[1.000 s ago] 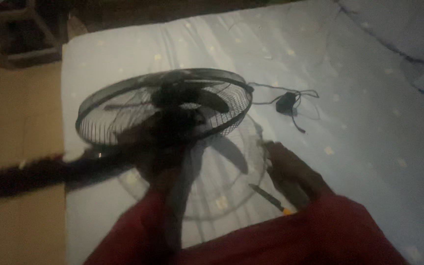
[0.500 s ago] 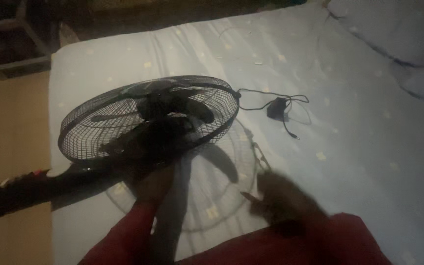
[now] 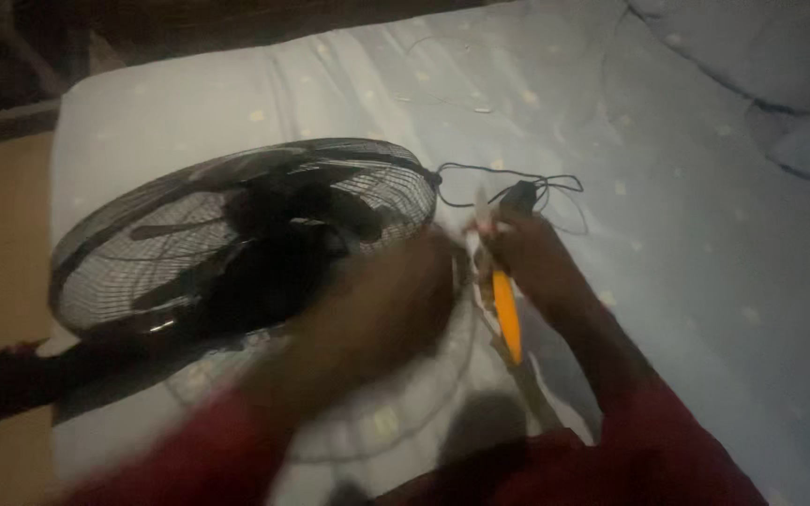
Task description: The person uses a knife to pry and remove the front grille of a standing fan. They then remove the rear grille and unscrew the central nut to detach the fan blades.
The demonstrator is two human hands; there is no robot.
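A black fan [image 3: 236,244] with a wire cage lies tilted on a bed with a pale blue sheet [image 3: 686,215]. Its stand [image 3: 11,384] sticks out to the left over the mattress edge. My right hand [image 3: 532,258] grips a screwdriver with an orange handle [image 3: 506,314], tip up near the cage's right rim. My left hand [image 3: 396,300] is blurred with motion, just in front of the cage's right side; its fingers are unclear. A loose wire grille [image 3: 396,412] lies flat on the sheet under the fan. Both sleeves are dark red.
A small black adapter with a thin cable [image 3: 517,192] lies on the sheet just beyond my right hand. Pillows [image 3: 780,66] sit at the top right. A tan floor [image 3: 2,244] and dark furniture [image 3: 2,75] are to the left of the bed.
My right hand took the screwdriver off the sheet and raised it to the cage's right rim. My left hand left the fan's underside and swung right. The fan shifted left.
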